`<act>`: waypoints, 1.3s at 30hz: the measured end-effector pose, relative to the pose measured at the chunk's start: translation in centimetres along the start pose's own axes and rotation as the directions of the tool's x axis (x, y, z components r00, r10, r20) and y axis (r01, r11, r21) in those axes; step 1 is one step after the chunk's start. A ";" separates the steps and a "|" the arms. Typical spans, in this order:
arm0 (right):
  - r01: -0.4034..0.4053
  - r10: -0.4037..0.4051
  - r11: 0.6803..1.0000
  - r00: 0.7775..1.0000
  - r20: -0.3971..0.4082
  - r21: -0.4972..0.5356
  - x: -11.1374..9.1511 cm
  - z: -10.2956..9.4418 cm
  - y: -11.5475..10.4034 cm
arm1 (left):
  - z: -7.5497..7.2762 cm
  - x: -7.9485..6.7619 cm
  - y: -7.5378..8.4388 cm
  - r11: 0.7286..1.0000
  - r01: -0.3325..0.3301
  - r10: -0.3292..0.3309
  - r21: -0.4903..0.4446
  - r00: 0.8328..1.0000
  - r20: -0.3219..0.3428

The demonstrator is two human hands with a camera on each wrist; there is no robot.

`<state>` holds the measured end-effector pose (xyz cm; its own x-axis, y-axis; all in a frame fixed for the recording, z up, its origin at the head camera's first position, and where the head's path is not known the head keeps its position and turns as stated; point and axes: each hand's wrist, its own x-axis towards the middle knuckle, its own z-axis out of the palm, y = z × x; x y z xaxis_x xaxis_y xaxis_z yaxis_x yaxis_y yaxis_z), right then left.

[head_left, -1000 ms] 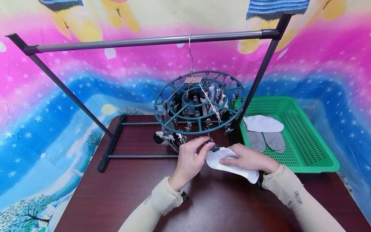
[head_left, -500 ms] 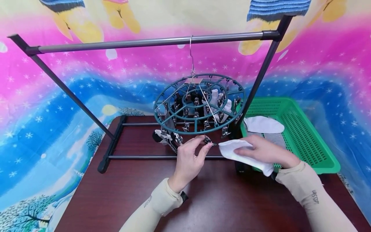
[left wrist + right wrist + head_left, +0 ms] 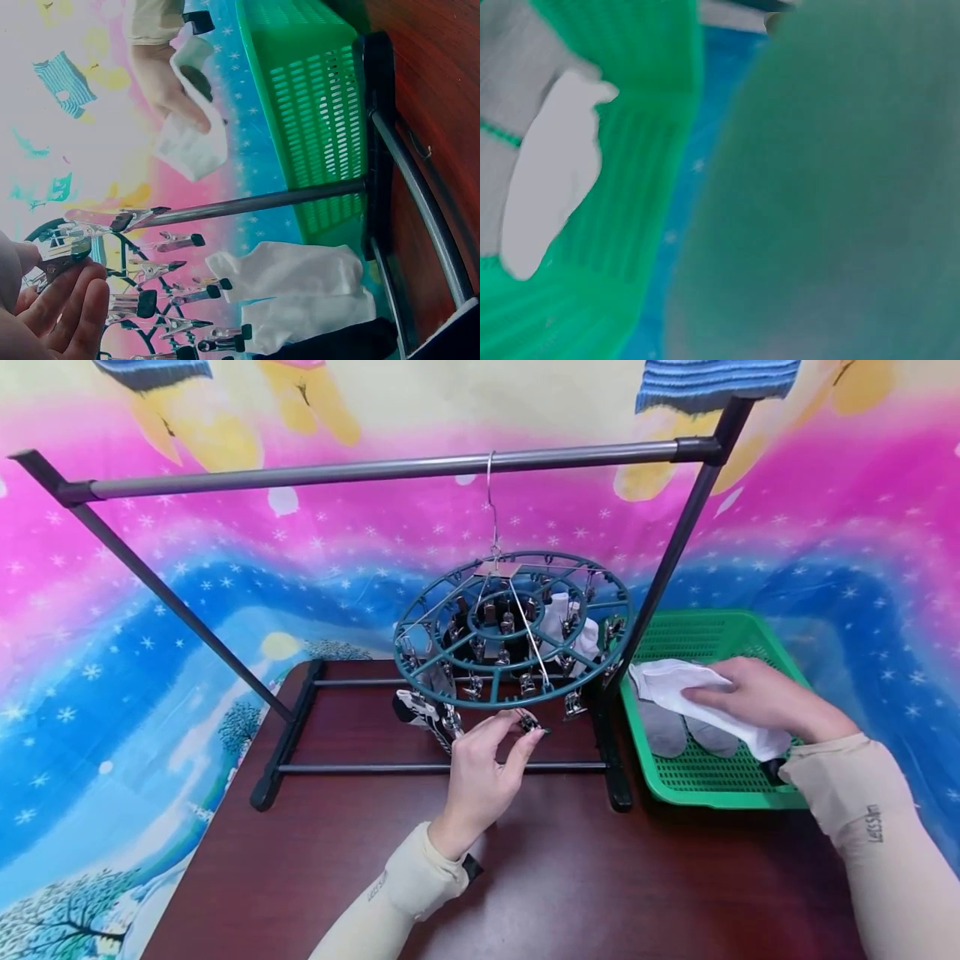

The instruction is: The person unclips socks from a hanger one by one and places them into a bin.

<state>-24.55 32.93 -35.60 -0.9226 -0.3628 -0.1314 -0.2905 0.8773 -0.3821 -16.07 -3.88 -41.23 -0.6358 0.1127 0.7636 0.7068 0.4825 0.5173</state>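
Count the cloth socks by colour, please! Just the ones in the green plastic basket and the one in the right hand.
Gray cloth socks: 2, in the green plastic basket
White cloth socks: 2, one in the basket plus the held sock in the right hand
Total showing: 4

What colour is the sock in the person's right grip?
The sock is white; it shows best in the head view.
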 end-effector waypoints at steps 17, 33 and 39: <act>0.041 -0.027 0.995 0.987 0.159 -0.086 4.8 3.7 4.7 | -0.8 0.2 -0.3 1.000 -0.014 0.014 0.013 1.000 -0.021; -0.040 0.089 0.980 0.964 0.252 -0.195 6.2 5.0 5.0 | -1.0 0.3 -0.6 0.999 -0.007 0.008 0.037 0.999 -0.033; -0.017 0.054 0.985 0.975 0.216 -0.170 6.4 4.0 6.6 | -1.3 0.1 -0.6 1.000 0.012 -0.012 0.026 1.000 -0.024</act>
<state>-31.33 35.15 -42.63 -0.8603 -0.3741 -0.3462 -0.3138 0.9240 -0.2187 -16.16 -5.28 -40.95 -0.6362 0.0861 0.7667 0.6906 0.5066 0.5162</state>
